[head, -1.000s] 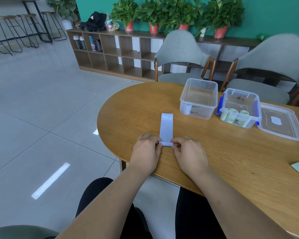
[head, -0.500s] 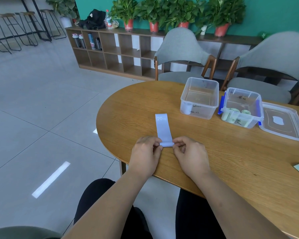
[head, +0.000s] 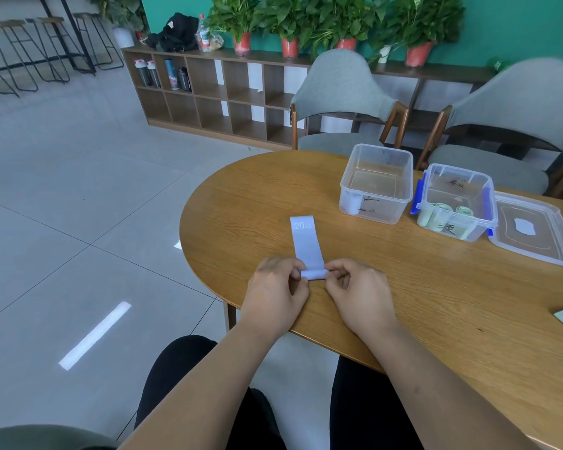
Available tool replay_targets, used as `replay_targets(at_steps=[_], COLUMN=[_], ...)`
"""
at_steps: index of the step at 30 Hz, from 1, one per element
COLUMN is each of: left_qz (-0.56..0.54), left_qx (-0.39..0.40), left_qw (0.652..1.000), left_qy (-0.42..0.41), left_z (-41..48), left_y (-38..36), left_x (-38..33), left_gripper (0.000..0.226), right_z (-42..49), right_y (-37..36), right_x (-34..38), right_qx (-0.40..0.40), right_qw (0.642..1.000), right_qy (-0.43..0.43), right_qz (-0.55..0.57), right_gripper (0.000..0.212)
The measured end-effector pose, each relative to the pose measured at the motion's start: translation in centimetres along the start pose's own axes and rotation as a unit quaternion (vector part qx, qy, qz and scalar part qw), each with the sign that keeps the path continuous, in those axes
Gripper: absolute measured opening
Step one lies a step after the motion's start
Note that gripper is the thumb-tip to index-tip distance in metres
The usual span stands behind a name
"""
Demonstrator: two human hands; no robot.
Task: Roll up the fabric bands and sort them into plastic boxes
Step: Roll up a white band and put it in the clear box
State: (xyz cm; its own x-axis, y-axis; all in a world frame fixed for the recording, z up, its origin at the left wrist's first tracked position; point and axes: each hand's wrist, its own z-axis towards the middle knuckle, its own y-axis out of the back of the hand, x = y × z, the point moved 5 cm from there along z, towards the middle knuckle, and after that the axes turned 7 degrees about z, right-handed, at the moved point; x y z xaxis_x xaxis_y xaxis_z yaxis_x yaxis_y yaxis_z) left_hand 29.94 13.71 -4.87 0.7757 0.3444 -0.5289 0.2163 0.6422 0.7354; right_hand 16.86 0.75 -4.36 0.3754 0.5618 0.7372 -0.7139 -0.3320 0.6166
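Band (head: 306, 243) edge rolled further between left hand (head: 274, 292), right hand (head: 360, 295).

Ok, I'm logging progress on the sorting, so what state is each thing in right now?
Lavender band: near end rolled, rest flat on the table.
Left hand: pinches the roll's left end.
Right hand: pinches the roll's right end.
Clear box: open, one pale roll inside.
Blue-clipped box: open, green rolls inside.
Lid: off, flat beside the blue-clipped box.

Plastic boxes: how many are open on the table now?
2: a clear box beyond the band, and a blue-clipped box just right of it. The right frame edge may hide more.
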Motion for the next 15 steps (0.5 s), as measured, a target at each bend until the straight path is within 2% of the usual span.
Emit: replay_targets(at_steps=[7, 11, 15], left_qz=[0.0, 0.007, 0.012], left_qx=[-0.005, -0.012, -0.012], left_qw=[1.0, 1.0, 1.0], left_qy=[0.001, -0.002, 0.001], left_z=[0.08, 0.22, 0.27], left_y=[-0.03, -0.16, -0.19], left_x=[0.01, 0.06, 0.1], left_gripper=[0.012, 0.011, 0.01], right_z=[0.1, 0.36, 0.18], right_y=[-0.12, 0.09, 0.04], right_x=[0.03, -0.08, 0.34], right_qx=[-0.01, -0.012, -0.017], right_qw=[1.0, 1.0, 1.0], right_qy=[0.013, 0.0, 0.017], right_qz=[-0.015, 0.019, -0.008], right_gripper=[0.016, 0.011, 0.011])
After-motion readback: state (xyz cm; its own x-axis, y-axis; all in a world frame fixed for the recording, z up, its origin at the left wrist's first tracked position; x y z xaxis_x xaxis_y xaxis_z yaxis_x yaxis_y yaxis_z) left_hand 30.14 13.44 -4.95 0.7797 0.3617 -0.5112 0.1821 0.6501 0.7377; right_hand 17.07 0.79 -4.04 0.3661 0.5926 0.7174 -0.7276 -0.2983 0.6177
